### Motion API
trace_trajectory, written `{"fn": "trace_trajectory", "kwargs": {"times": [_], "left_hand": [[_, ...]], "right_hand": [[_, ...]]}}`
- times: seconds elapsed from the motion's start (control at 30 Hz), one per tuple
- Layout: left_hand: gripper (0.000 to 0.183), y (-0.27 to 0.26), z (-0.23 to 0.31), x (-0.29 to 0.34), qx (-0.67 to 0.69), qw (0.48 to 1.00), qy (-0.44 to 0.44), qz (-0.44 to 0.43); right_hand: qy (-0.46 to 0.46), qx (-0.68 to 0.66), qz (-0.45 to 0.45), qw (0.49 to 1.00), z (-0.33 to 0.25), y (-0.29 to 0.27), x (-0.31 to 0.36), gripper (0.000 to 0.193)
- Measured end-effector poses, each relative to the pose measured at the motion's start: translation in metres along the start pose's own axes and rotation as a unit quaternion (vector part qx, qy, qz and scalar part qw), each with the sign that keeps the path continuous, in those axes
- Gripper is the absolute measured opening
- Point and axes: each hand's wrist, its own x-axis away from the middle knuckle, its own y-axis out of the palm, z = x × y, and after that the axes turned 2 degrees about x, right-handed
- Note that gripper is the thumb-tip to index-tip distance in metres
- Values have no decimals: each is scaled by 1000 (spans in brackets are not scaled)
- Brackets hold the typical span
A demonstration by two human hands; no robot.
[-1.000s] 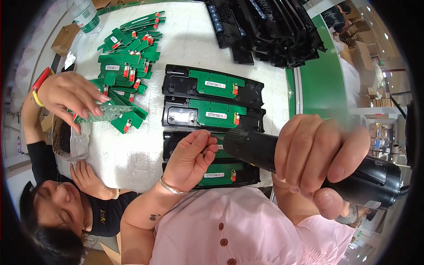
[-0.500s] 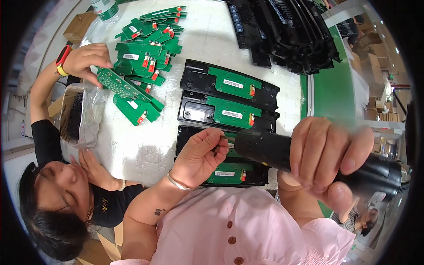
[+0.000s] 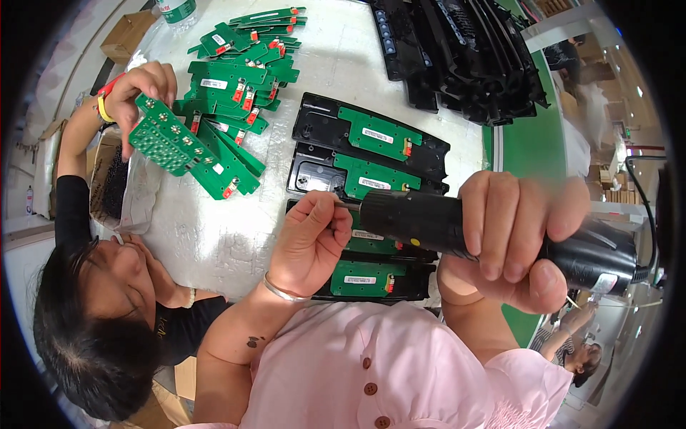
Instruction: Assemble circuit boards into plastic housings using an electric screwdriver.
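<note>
My right hand (image 3: 525,236) wraps around a black electric screwdriver (image 3: 421,222), held level and pointing left. At its bit (image 3: 348,205), the fingers of my left hand (image 3: 311,239) are pinched together; whatever they hold at the tip is hidden. Beneath the tool lie several black plastic panels in a column, each with a green circuit board fitted in it. The farthest panel (image 3: 325,118) and its board (image 3: 376,134) show fully. The nearest board (image 3: 357,279) lies close to my body, while the tool and my left hand partly cover the panels between.
At left, a co-worker's hand (image 3: 146,89) holds up a green circuit board (image 3: 168,139). Loose boards (image 3: 218,84) are piled beside it. A lined box of small dark pieces (image 3: 114,182) stands at the table's left edge. Stacked black panels (image 3: 464,64) fill the far right.
Both my hands and the screwdriver have shifted slightly left and away from me. The co-worker's board has been lifted off the pile and turned, moving left.
</note>
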Motion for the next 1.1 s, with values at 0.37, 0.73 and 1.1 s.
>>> {"fn": "trace_trajectory", "kwargs": {"times": [0.37, 0.73, 1.1], "left_hand": [[35, 20, 3, 12, -122, 968, -197, 99], [17, 18, 13, 19, -224, 961, -145, 77], [18, 13, 14, 14, -126, 977, -110, 133]], "right_hand": [[69, 66, 21, 995, 69, -29, -21, 21], [108, 131, 0, 985, 84, -25, -32, 18], [108, 197, -57, 973, 89, -19, -37, 14]]}}
